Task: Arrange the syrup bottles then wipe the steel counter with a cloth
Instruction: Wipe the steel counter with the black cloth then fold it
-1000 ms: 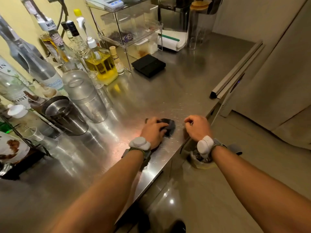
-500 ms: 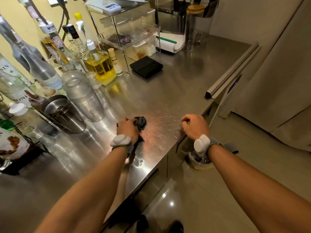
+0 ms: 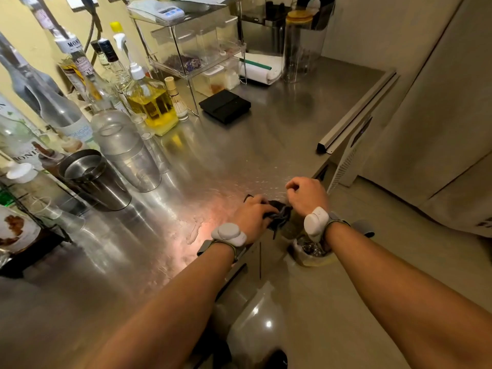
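My left hand [image 3: 253,214] presses a dark cloth [image 3: 280,213] onto the steel counter [image 3: 239,153] at its front edge. The cloth bunches out to the right of my fingers and hangs a little over the edge. My right hand [image 3: 306,194] is curled into a loose fist just right of the cloth, at the counter's edge; whether it touches the cloth I cannot tell. Several syrup bottles [image 3: 77,65] stand in a row along the wall at the left, among them a bottle of yellow liquid [image 3: 151,102].
Steel shaker cups [image 3: 93,179] and a clear shaker [image 3: 125,147] stand at the left. A black flat box [image 3: 225,105] lies mid-counter before a clear shelf rack [image 3: 194,41]. A small bin [image 3: 311,251] sits on the floor below the counter edge.
My left hand slid the cloth left across the counter, then back right to the front edge beside my right hand. The right hand stayed at the edge.
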Motion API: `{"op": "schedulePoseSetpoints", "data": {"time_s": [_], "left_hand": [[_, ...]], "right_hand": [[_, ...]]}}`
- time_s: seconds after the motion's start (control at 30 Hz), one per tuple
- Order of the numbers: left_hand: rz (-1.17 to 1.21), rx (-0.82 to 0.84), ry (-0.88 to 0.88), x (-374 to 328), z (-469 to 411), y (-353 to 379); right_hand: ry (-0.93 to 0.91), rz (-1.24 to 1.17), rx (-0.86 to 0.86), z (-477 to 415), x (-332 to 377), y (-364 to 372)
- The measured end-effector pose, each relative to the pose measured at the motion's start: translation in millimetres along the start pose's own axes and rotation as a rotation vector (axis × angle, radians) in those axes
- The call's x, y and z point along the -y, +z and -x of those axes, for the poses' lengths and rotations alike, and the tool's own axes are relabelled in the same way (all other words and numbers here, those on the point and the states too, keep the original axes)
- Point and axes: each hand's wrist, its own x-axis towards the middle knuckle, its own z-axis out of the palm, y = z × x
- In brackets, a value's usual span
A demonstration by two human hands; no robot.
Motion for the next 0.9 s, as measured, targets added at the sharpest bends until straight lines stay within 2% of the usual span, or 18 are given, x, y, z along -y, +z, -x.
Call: {"op": "schedulePoseSetpoints", "data": {"time_s": [0.03,0.07,0.1,0.17,0.2,0.23,0.33,0.4,0.43,0.53,0.57,0.7,0.73,0.77,0.83,0.87,0.9], "left_hand": [[-0.023,0.024,0.072,-1,2,-2],[-0.038,-0.01,0.046,9,3,-11],[-0.035,-0.068,-0.073,27,2,-21],[-0.035,-0.208,-0.421,69,5,-35],[-0.054,-0.235,-0.518,77,9,-36],[-0.061,-0.233,-0.503,73,9,-33],[-0.013,-0.04,-0.043,26,7,-9],[-0.052,0.033,0.152,22,10,-10],[-0.077,0.004,0.127,35,8,-18],[-0.042,-0.162,-0.326,87,3,-34],[-0.074,-0.175,-0.368,88,2,-34],[-0.08,-0.015,0.05,57,2,-24],[-0.088,-0.03,0.047,67,2,-32],[-0.083,-0.072,-0.052,84,-2,-41],[-0.073,-0.149,-0.388,124,-10,-55],[-0.112,-0.143,-0.473,128,-10,-57],[-0.137,-0.126,-0.444,121,-13,-55]], "right_hand": [[0.002,0.003,-0.001,-1,2,-1],[-0.003,0.001,0.002,-1,5,0],[-0.015,-0.002,0.006,-2,9,2],[-0.028,-0.009,0.014,-2,14,6],[-0.033,-0.009,0.021,-1,16,8],[-0.034,-0.008,0.029,-1,18,11],[-0.031,0.006,0.046,-1,24,17],[-0.031,0.008,0.043,-3,29,19],[-0.03,0.003,0.037,-4,32,20],[-0.018,0.002,0.022,-4,35,21],[-0.008,0.01,0.014,-5,34,21],[0.029,0.022,0.007,-13,41,23],[0.024,0.02,0.012,-16,45,26],[0.013,0.022,0.015,-17,50,28],[0.0,0.029,0.01,-20,60,32],[-0.005,0.032,0.01,-20,61,33],[-0.004,0.038,0.005,-21,62,35]]}}
